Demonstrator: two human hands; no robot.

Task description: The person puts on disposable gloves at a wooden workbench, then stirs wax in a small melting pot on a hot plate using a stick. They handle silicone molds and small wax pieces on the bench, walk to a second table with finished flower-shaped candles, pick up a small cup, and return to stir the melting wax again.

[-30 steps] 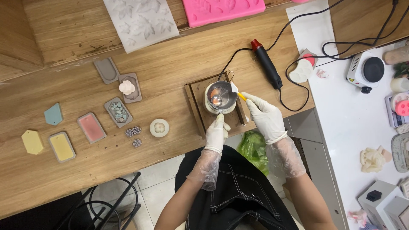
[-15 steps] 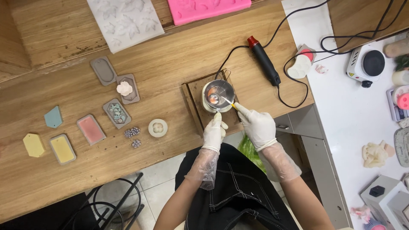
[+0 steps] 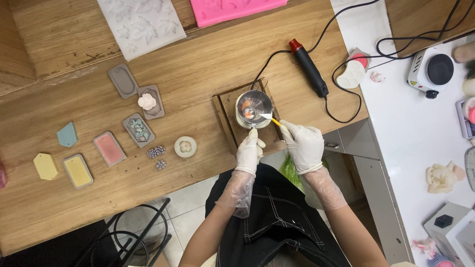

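While gloved hands (image 3: 277, 148) grip, spoon (image 3: 267, 117) (small) dips.

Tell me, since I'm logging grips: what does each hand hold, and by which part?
The left hand holds the metal cup by its handle. The right hand holds a small spoon by the yellow handle end, its tip in the cup.

The pink silicone mould sheet (image 3: 237, 7) is cut off by the top edge, and so is the pale grey leaf-patterned mould sheet (image 3: 141, 22) beside it. The black cables (image 3: 396, 47) run out of view at the top right. A round pink-topped container (image 3: 470, 111) is clipped by the right edge. What the gloved left hand (image 3: 249, 153) grips is hidden under its fingers. The orange-handled stirrer (image 3: 273, 120) vanishes into the gloved right hand (image 3: 304, 147). The contents of the small metal pot (image 3: 254, 108) are too small to make out.
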